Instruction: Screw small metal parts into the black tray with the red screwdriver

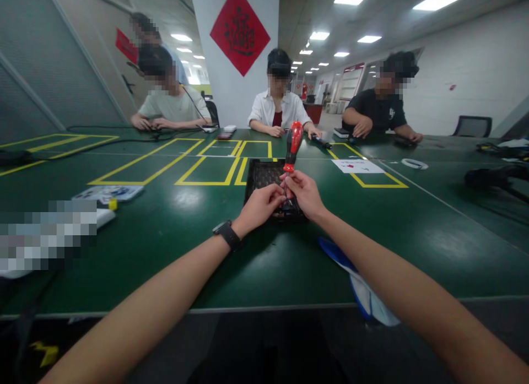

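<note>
A screwdriver [293, 144] with a red and black handle stands nearly upright, handle up, over a black tray [247, 194]. My right hand [305, 192] is closed around its metal shaft just under the handle. Beside it, my left hand [262, 203] pinches close to the lower shaft; what lies between its fingertips is too small to make out. Both hands are above the tray's near half and cover part of it. Small dark parts seem to lie in the tray, but they are blurred.
A blue and white cap-like cloth item [367, 287] hangs over the table's front edge by my right forearm. Printed sheets [109, 193] lie at left, a white paper [357, 166] at right. Yellow tape [190, 184] marks the green table [185, 279]. Several people sit opposite.
</note>
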Available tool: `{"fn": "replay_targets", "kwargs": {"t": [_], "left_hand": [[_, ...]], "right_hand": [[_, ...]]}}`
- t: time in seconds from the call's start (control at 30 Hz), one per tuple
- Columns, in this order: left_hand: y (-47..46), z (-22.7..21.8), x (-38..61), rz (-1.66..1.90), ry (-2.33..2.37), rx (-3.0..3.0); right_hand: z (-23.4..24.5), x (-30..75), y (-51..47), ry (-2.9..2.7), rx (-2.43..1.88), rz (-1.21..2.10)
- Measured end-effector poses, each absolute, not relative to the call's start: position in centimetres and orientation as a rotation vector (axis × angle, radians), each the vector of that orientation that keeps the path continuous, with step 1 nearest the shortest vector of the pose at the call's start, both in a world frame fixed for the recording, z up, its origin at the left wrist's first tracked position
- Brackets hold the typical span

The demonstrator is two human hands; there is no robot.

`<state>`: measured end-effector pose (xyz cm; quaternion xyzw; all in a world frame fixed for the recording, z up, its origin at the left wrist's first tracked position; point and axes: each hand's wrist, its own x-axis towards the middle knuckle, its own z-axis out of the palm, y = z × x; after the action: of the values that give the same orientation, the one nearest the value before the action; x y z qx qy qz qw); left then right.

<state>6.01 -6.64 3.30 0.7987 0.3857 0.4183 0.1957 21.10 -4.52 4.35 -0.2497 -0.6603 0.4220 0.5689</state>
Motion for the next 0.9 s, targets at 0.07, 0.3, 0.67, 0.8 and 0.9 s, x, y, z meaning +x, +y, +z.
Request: {"fn": "replay_targets", "kwargs": {"t": [0.07,0.3,0.67,0.8,0.9], "left_hand": [[-6.68,3.3,6.01,1.183,1.064,2.216],[-6.84,3.26,5.76,1.227,1.061,2.257],[-6.88,3.37,6.06,1.189,1.097,2.219],[-6.88,3.34,6.05,1.207,1.064,2.237],[-6.73,3.16,5.97,1.211,1.046,2.275]], "right_hand": [[4.41,21.01,-4.65,-1.528,-0.578,1.012],[4.24,20.97,-4.75,-1.523,-0.544,1.107],[4.26,21.02,-4.67,-1.572,-0.645,0.985],[4.25,20.93,-4.76,-1.545,-0.603,0.989],[4.39,21.05,-4.75,-1.571,-0.593,0.993]]}}
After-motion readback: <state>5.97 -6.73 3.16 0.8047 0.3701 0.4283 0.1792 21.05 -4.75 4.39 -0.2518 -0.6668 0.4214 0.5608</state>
